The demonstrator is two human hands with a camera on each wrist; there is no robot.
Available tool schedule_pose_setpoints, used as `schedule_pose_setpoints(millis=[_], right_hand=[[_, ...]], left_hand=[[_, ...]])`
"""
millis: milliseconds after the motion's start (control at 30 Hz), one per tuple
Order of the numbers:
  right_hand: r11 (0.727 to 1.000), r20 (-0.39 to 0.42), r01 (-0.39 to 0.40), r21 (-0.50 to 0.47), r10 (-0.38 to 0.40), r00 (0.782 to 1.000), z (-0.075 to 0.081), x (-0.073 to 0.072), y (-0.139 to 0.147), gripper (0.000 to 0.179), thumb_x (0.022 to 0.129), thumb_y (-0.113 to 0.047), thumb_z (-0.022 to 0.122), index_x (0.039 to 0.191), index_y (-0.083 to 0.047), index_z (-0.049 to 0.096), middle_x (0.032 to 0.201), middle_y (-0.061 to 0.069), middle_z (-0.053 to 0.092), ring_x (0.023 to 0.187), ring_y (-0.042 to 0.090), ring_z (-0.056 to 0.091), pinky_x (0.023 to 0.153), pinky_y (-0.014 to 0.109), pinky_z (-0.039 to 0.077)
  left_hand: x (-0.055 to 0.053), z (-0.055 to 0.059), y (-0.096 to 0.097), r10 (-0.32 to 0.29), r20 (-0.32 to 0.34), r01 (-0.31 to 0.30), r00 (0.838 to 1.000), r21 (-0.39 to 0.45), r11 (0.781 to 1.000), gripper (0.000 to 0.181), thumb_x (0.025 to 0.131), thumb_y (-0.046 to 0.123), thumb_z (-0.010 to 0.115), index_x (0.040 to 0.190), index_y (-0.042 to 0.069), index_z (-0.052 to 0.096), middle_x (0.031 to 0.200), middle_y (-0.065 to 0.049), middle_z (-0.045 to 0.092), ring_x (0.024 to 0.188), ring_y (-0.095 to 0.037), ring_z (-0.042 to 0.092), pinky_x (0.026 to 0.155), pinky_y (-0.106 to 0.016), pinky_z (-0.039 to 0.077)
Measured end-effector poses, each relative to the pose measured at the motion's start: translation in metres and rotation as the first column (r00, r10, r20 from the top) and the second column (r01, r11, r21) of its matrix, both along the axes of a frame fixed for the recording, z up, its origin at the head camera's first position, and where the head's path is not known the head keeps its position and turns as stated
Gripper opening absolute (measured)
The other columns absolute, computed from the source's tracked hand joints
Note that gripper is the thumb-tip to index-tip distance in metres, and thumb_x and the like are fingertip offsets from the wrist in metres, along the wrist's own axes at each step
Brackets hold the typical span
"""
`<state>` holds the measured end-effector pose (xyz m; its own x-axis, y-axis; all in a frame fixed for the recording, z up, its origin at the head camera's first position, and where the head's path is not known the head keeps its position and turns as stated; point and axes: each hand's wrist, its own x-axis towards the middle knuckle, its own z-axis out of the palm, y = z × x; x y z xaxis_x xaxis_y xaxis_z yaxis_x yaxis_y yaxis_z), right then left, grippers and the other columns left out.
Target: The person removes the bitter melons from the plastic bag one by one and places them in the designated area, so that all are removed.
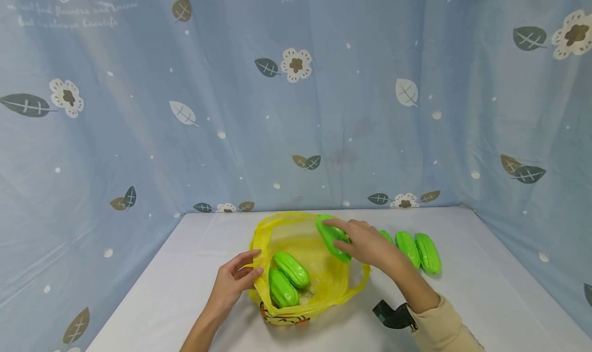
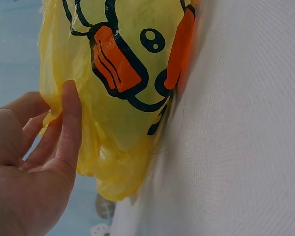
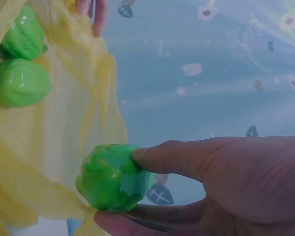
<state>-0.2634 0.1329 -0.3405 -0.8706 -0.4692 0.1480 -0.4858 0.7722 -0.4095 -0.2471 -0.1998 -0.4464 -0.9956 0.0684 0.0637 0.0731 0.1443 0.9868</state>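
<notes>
My left hand (image 1: 231,280) pinches the left rim of a yellow plastic bag (image 1: 262,239), thumb and fingers on the film. A cartoon face is printed on the bag (image 2: 137,110), visible in the left wrist view. Inside the wide mouth lie two glossy, ridged green bitter melons (image 1: 291,270), side by side at the left. My right hand (image 1: 370,244) grips another bitter melon (image 1: 330,236) between thumb and fingers, tilted at the bag's right side. In the right wrist view this bitter melon (image 3: 105,179) shows its lumpy end; the far fingers are partly hidden behind it.
Right of the bag, a row of bitter melons (image 1: 428,254) lies on the white table (image 1: 157,290); one is partly behind my right hand. A dark strap (image 1: 393,315) hangs near my right sleeve. A blue patterned curtain (image 1: 231,85) surrounds the back and sides.
</notes>
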Motion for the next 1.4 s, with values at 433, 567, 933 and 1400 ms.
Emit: schedule_pose_setpoints(millis=[433,567,933,1400], right_hand=[[0.998,0.051,0.060,-0.019,-0.059,0.997,0.000,0.013,0.025,0.054,0.096,-0.018,0.063,0.146,-0.023,0.046,0.087,-0.001,0.057,0.072,0.014,0.047,0.062,0.029,0.041],[0.997,0.059,0.078,-0.003,-0.078,0.995,-0.002,0.015,0.033,0.054,0.096,-0.020,0.063,0.147,-0.023,0.045,0.088,-0.001,0.057,0.073,0.014,0.047,0.063,0.029,0.042],[0.999,0.036,0.035,-0.031,-0.034,0.999,-0.012,0.018,0.061,0.053,0.095,-0.020,0.064,0.145,-0.015,0.047,0.089,-0.002,0.061,0.072,0.010,0.047,0.064,0.026,0.041],[0.993,0.163,0.052,-0.105,-0.035,0.986,-0.021,0.021,0.085,0.057,0.097,-0.025,0.061,0.149,-0.017,0.041,0.103,0.009,0.066,0.065,0.006,0.061,0.059,0.024,0.048]], left_hand=[[0.000,0.000,-0.002,0.000,-0.005,0.000,1.000,0.007,1.000,0.047,0.087,0.022,0.075,0.131,0.017,0.060,0.129,-0.013,0.062,0.092,-0.015,0.068,0.069,-0.029,0.060],[0.000,0.000,-0.002,0.001,-0.003,-0.001,1.000,0.005,1.000,0.047,0.087,0.022,0.075,0.131,0.017,0.060,0.129,-0.013,0.062,0.093,-0.015,0.068,0.069,-0.029,0.060],[0.000,0.001,-0.002,0.002,-0.003,-0.002,1.000,0.002,1.000,0.047,0.087,0.023,0.075,0.131,0.018,0.060,0.128,-0.012,0.063,0.092,-0.015,0.067,0.069,-0.029,0.060],[0.000,0.001,-0.002,-0.006,-0.008,0.006,1.000,0.001,1.000,0.047,0.087,0.022,0.074,0.132,0.017,0.060,0.129,-0.013,0.062,0.093,-0.015,0.067,0.070,-0.029,0.060]])
